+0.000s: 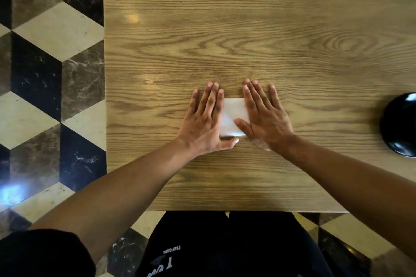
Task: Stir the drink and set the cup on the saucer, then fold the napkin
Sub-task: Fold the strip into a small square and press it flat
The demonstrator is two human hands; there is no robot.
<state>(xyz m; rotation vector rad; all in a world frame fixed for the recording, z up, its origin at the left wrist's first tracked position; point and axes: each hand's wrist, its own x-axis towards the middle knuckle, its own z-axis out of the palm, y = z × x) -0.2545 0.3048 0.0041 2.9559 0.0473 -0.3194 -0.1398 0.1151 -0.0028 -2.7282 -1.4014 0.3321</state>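
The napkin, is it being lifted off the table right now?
No, the napkin lies flat on the table, pressed under the straight fingers of the left hand and right hand.

Napkin [233,117] on counter [247,40], centre-near; left hand [203,122] flat on its left part, right hand [264,119] on its right. Saucer [399,125] at counter's right edge, well apart.

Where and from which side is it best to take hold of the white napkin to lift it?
Probably the near edge of the napkin, between the two thumbs, approached from the person's side. It lies flat on the table, and the left hand and right hand cover both ends, so only the middle strip shows.
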